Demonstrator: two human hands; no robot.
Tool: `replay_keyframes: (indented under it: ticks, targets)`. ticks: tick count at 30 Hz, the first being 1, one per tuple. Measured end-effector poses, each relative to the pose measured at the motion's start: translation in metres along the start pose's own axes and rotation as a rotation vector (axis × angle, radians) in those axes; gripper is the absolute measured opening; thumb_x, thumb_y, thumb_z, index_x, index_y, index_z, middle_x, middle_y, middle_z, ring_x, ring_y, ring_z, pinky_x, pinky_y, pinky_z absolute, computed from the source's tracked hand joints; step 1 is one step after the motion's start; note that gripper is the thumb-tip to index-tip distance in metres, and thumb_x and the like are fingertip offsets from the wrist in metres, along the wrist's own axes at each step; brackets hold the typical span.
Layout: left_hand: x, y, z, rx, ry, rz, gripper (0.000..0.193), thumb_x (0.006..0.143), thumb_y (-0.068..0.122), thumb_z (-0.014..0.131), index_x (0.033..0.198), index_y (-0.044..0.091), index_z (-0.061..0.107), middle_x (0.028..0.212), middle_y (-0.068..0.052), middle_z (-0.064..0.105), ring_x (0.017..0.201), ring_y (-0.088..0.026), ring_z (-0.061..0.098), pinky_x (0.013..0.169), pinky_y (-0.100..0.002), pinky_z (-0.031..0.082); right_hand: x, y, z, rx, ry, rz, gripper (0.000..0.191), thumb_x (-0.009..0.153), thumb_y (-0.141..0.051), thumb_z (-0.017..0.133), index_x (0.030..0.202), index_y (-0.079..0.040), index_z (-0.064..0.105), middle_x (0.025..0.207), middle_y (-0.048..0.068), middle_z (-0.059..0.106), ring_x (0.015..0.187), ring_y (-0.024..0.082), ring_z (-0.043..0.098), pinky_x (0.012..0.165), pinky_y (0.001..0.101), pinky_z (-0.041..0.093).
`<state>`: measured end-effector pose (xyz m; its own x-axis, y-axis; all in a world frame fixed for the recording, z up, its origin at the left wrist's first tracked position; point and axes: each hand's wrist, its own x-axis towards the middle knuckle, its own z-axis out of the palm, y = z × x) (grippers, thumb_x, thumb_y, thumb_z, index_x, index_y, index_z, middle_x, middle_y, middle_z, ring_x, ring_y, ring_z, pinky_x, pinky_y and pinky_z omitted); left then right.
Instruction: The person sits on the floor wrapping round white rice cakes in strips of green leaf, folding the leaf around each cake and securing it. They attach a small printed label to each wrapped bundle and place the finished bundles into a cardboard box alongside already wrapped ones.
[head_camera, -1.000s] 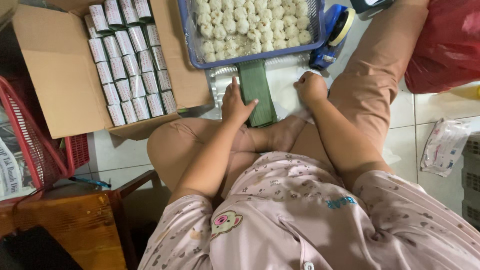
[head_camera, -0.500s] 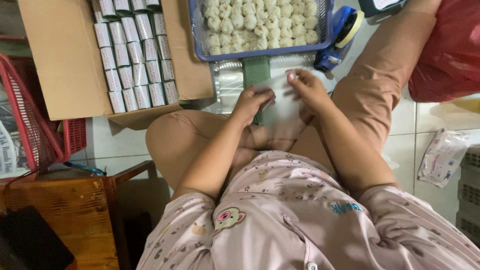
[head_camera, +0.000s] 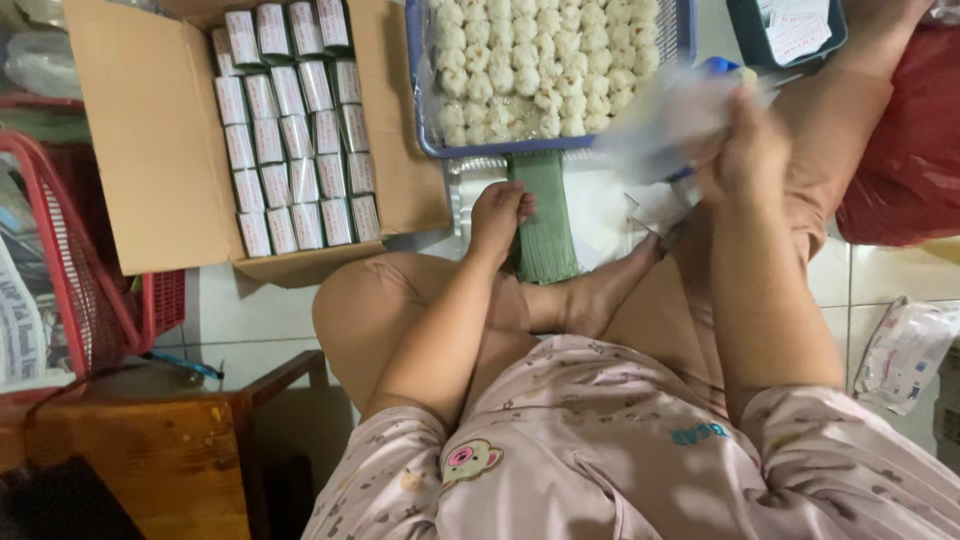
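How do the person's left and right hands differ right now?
The left hand is low, resting flat on the green strip; the right hand is raised, gripping a clear plastic bag. The left looks sharp, the right and its bag blurred. Both are bare and near the blue tray.

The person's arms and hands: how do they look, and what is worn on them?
Both arms are bare from the short sleeves down. The left hand and the right hand wear no gloves; I see no ring, watch or bracelet. The sleeves belong to a pale pink top with a small printed pattern and a cartoon bear patch on the front. The right hand is slightly blurred.
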<state>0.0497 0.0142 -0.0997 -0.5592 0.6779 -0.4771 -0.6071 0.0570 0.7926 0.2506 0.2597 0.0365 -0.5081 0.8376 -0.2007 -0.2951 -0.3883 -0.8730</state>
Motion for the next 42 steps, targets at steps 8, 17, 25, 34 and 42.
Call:
replay_keyframes:
  ticks: [8, 17, 25, 34, 42]
  targets:
    - [-0.022, 0.041, 0.021, 0.767, 0.258, 0.718, 0.024, 0.092, 0.019, 0.075, 0.112, 0.006, 0.07, 0.105, -0.012, 0.071, 0.098, -0.028, 0.068, 0.09, -0.039, 0.055, 0.053, 0.034, 0.097, -1.293, 0.057, -1.279, 0.023, 0.096, 0.005, 0.06, 0.117, -0.001, 0.065, 0.128, 0.023, 0.066, 0.126, 0.041, 0.058, 0.111, 0.052, 0.044]
    - [0.011, 0.141, -0.025, 1.383, 0.602, 0.401, 0.04, 0.083, 0.041, 0.084, 0.105, 0.01, 0.072, 0.108, -0.015, 0.07, 0.098, -0.037, 0.068, 0.08, -0.051, 0.055, 0.074, 0.109, 0.077, -0.526, -0.01, 0.013, 0.047, 0.11, -0.042, 0.053, 0.133, -0.004, 0.07, 0.124, 0.012, 0.077, 0.111, 0.024, 0.071, 0.095, 0.0403, 0.055]
    - [0.057, 0.14, -0.023, 1.425, 0.64, 0.187, 0.035, 0.077, 0.038, 0.082, 0.095, 0.01, 0.074, 0.101, -0.012, 0.074, 0.09, -0.034, 0.073, 0.07, -0.047, 0.059, 0.08, 0.024, 0.005, -0.247, 0.243, -0.25, 0.045, 0.108, -0.036, 0.052, 0.139, -0.005, 0.062, 0.131, 0.016, 0.072, 0.109, 0.024, 0.072, 0.082, 0.0316, 0.055]
    - [0.096, 0.112, -0.032, 1.456, 0.614, 0.56, 0.021, 0.097, 0.03, 0.063, 0.096, 0.012, 0.072, 0.098, -0.012, 0.071, 0.09, -0.033, 0.07, 0.072, -0.047, 0.058, 0.077, 0.066, 0.034, -0.579, 0.061, -0.708, 0.042, 0.118, -0.026, 0.051, 0.144, 0.006, 0.057, 0.144, 0.017, 0.066, 0.132, 0.023, 0.065, 0.114, 0.0363, 0.053]
    - [0.122, 0.113, -0.007, -0.066, 0.388, -0.221, 0.048, 0.096, 0.036, 0.069, 0.131, 0.007, 0.056, 0.098, -0.007, 0.062, 0.074, -0.022, 0.061, 0.069, -0.042, 0.057, 0.058, 0.094, 0.028, -0.622, 0.087, -0.468, 0.038, 0.114, -0.025, 0.053, 0.138, 0.003, 0.064, 0.129, 0.011, 0.072, 0.116, 0.016, 0.066, 0.104, 0.0307, 0.052]
